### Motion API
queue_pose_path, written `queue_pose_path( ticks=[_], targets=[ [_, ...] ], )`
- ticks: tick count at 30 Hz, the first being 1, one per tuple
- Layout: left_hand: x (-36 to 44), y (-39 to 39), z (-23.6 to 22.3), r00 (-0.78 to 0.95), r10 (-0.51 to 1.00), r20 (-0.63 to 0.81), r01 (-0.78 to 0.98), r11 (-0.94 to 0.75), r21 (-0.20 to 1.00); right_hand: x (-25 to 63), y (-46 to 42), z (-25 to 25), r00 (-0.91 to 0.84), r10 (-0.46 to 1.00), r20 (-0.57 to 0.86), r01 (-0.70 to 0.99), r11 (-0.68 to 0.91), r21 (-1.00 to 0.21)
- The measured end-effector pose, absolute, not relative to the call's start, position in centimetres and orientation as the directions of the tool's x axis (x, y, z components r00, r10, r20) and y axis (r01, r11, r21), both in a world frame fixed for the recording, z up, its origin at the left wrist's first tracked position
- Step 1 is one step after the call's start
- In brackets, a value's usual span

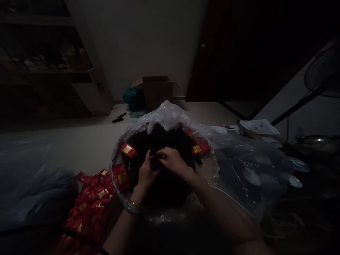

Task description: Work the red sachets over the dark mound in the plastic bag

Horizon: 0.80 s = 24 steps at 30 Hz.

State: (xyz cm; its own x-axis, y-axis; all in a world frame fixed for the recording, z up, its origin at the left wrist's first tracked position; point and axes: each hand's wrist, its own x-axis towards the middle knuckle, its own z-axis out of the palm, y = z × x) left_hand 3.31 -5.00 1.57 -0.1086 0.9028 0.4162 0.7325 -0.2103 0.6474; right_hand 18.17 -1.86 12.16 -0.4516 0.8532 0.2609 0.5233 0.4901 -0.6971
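My left hand [148, 173] and my right hand [171, 159] meet over a dark, rough-textured heap [167, 187], whose material I cannot make out in the dim light. Between the fingers of both hands is a small dark object, too dark to name. The right fingertips are pinched together against it, and the left fingers curl around its side. The heap fills a round container [211, 170] lined with clear plastic [170, 111]. Red packets with gold labels lie at its edge: one packet [129, 150] to the left, others [199, 143] to the right.
Many red packets [92, 198] are piled at lower left, beside a plastic-covered bundle [45, 191]. Clear plastic sheeting [247, 170] spreads to the right. An open cardboard box [158, 92] and a teal bag [133, 98] stand by the wall. A fan [324, 74] is at far right.
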Motion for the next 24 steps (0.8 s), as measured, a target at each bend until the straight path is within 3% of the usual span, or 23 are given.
queue_pose_path(
  ticks=[7,13,20,24],
  targets=[
    [3.4,-5.1,1.7,-0.129,0.893,0.432,0.768,-0.185,0.613,19.1,-2.9,11.9,-0.397,0.872,0.286,0.617,0.485,-0.62],
    [4.2,-5.3,1.3,-0.121,0.889,0.441,0.738,-0.217,0.639,18.3,-3.8,10.7,-0.549,0.829,0.104,0.726,0.535,-0.433],
    [2.8,-5.2,2.1,0.012,0.96,0.28,0.545,-0.241,0.803,19.6,-2.1,9.8,-0.519,0.845,0.132,0.622,0.479,-0.619],
    [2.3,-5.2,2.9,0.087,0.976,0.201,0.526,-0.216,0.823,19.4,-2.0,9.1,-0.56,0.818,0.131,0.558,0.489,-0.671]
  ],
)
